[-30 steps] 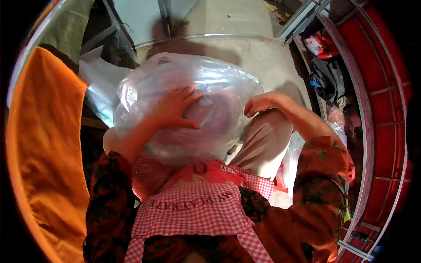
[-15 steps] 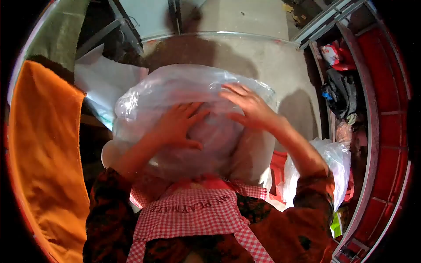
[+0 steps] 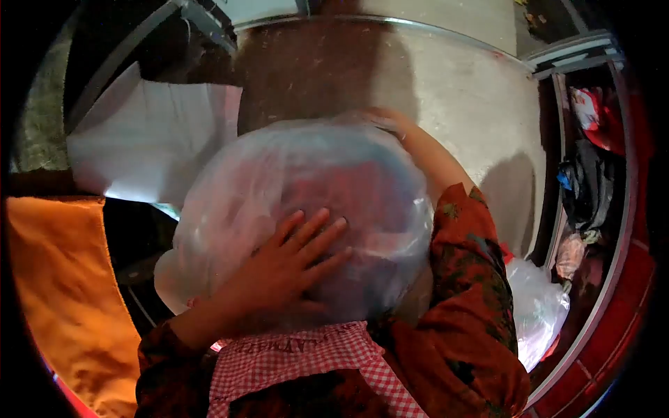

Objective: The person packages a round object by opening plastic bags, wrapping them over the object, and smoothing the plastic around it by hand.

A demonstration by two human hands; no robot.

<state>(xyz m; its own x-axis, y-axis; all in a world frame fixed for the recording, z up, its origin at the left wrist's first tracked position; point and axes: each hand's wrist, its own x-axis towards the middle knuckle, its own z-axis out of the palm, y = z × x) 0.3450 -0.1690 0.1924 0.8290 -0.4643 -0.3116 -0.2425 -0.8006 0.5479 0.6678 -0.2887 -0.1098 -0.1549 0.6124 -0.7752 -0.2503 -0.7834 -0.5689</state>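
Note:
A large, bulging clear plastic bag (image 3: 230, 202) fills the middle of the view, against the lap and the red checked apron (image 3: 293, 352). Reddish and bluish tones show through it; its contents are too blurred to name. Flat on the near side of the bag lies my left hand (image 3: 296, 268), open, with fingers spread. My right hand (image 3: 390, 122) reaches round to the bag's far right edge and touches it there. Its fingers are mostly hidden by the bag's edge, so their grip cannot be made out.
Orange cloth (image 3: 66, 299) hangs at the left, with a white sheet (image 3: 160, 139) beyond it. On the right stand a filled clear plastic bag (image 3: 536, 306) and a shelf holding a black bag (image 3: 589, 184) and a red packet (image 3: 596, 115). Pale floor (image 3: 467, 90) lies ahead.
My right hand has moved from the top of the bag to its far edge. My left hand has shifted nearer to me on the bag, which looks rounder. The camera view has tilted.

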